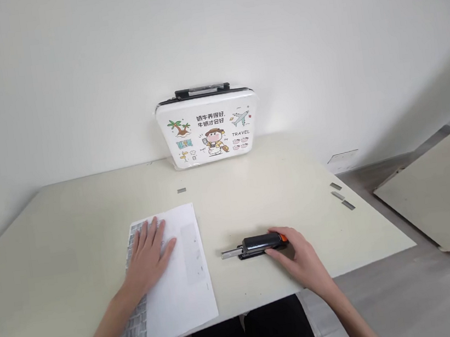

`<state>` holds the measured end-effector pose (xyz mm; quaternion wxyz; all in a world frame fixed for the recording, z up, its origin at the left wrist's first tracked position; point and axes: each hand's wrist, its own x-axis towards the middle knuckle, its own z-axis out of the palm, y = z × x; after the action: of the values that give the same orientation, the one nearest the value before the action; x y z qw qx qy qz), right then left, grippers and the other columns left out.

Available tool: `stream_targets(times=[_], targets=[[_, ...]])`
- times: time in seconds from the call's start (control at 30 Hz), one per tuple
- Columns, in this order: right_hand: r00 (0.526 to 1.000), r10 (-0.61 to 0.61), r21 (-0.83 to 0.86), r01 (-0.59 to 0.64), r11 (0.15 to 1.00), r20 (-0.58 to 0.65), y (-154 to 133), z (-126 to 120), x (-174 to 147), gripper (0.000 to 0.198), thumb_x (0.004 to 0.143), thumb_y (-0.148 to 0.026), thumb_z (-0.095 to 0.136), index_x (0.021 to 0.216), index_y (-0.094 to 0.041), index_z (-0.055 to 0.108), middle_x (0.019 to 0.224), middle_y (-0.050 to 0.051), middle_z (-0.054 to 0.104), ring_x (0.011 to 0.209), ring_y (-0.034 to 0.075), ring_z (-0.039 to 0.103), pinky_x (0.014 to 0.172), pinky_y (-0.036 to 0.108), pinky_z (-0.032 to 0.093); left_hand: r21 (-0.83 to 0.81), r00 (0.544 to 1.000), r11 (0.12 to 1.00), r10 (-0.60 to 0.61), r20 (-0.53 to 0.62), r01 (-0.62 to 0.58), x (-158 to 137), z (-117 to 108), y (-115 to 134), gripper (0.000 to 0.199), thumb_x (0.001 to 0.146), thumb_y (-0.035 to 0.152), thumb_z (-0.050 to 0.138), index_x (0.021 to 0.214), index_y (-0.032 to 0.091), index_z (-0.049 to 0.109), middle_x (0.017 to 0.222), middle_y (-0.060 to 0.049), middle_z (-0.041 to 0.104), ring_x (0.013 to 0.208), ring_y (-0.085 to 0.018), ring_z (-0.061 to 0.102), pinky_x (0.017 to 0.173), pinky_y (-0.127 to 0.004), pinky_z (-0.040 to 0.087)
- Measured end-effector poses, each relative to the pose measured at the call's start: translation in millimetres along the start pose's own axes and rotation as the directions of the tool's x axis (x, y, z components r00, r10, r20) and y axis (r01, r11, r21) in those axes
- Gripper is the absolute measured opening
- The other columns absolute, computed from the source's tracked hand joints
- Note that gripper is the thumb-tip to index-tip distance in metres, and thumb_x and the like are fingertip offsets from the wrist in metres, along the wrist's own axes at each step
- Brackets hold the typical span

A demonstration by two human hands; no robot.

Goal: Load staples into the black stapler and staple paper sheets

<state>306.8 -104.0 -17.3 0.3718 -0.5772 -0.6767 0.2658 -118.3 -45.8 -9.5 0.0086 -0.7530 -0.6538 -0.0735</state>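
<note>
My left hand (148, 259) lies flat with its fingers spread on white sheets of paper (184, 301), which have a grey brick-like pattern along the left side. At the right, my right hand (300, 255) grips the rear end of a black stapler (262, 242) between thumb and fingers. The stapler rests on the table, with an orange part showing by my fingers. Its metal staple tray (231, 254) sticks out from the front, pointing left toward the paper. Whether staples lie in the tray, I cannot tell.
A white carry case (209, 132) with cartoon travel prints leans upright against the wall. One staple strip (181, 190) lies in front of it. Several strips (337, 195) lie near the right edge of the pale table (71, 227). A light panel (447, 189) stands beyond that edge.
</note>
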Motion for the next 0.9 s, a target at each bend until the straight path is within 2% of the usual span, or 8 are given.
stream_targets(times=[0.1, 0.2, 0.3, 0.4, 0.9], targets=[[1.000, 0.004, 0.002, -0.004, 1.000, -0.003, -0.7, 0.0, -0.6, 0.039, 0.098, -0.052, 0.066, 0.131, -0.031, 0.064, 0.127, 0.007, 0.073, 0.117, 0.030, 0.068, 0.098, 0.048, 0.059, -0.014, 0.999, 1.000, -0.008, -0.054, 0.007, -3.0, -7.8, -4.2, 0.076, 0.106, 0.062, 0.026, 0.163, 0.014, 0.039, 0.174, -0.013, 0.029, 0.163, -0.033, 0.017, 0.132, -0.055, 0.014], [1.000, 0.013, 0.006, -0.013, 1.000, -0.001, -2.2, -0.1, -1.3, 0.039, 0.098, -0.052, 0.066, 0.132, -0.031, 0.064, 0.129, 0.008, 0.072, 0.119, 0.030, 0.067, 0.099, 0.049, 0.059, -0.020, 0.992, 0.997, -0.080, -0.094, 0.078, -5.3, -10.2, -14.0, 0.078, 0.106, 0.062, 0.025, 0.164, 0.012, 0.037, 0.173, -0.015, 0.031, 0.162, -0.035, 0.019, 0.132, -0.058, 0.014], [1.000, 0.021, 0.011, -0.021, 1.000, 0.002, -3.4, -0.1, -1.7, 0.040, 0.098, -0.052, 0.066, 0.132, -0.031, 0.063, 0.130, 0.008, 0.072, 0.120, 0.030, 0.067, 0.100, 0.049, 0.058, -0.017, 0.988, 0.990, -0.143, -0.064, 0.142, -6.1, -5.5, -23.9, 0.083, 0.103, 0.065, 0.025, 0.165, 0.010, 0.032, 0.172, -0.017, 0.031, 0.161, -0.040, 0.021, 0.130, -0.062, 0.017], [1.000, 0.028, 0.021, -0.028, 0.999, 0.009, -3.6, 0.0, -1.8, 0.040, 0.098, -0.052, 0.066, 0.131, -0.031, 0.063, 0.130, 0.008, 0.072, 0.120, 0.031, 0.066, 0.102, 0.050, 0.057, 0.007, 0.987, 0.988, -0.151, -0.049, 0.152, -6.0, -0.3, -28.2, 0.085, 0.102, 0.066, 0.025, 0.166, 0.011, 0.030, 0.172, -0.016, 0.032, 0.160, -0.041, 0.022, 0.128, -0.062, 0.019], [1.000, 0.020, 0.019, -0.020, 1.000, 0.000, -1.0, 0.4, -0.1, 0.041, 0.098, -0.055, 0.066, 0.131, -0.030, 0.063, 0.129, 0.008, 0.072, 0.120, 0.031, 0.066, 0.101, 0.049, 0.057, 0.021, 0.984, 0.984, -0.174, -0.033, 0.175, -4.7, -3.0, -21.7, 0.087, 0.100, 0.065, 0.022, 0.166, 0.009, 0.032, 0.172, -0.015, 0.032, 0.161, -0.040, 0.022, 0.130, -0.059, 0.017]])
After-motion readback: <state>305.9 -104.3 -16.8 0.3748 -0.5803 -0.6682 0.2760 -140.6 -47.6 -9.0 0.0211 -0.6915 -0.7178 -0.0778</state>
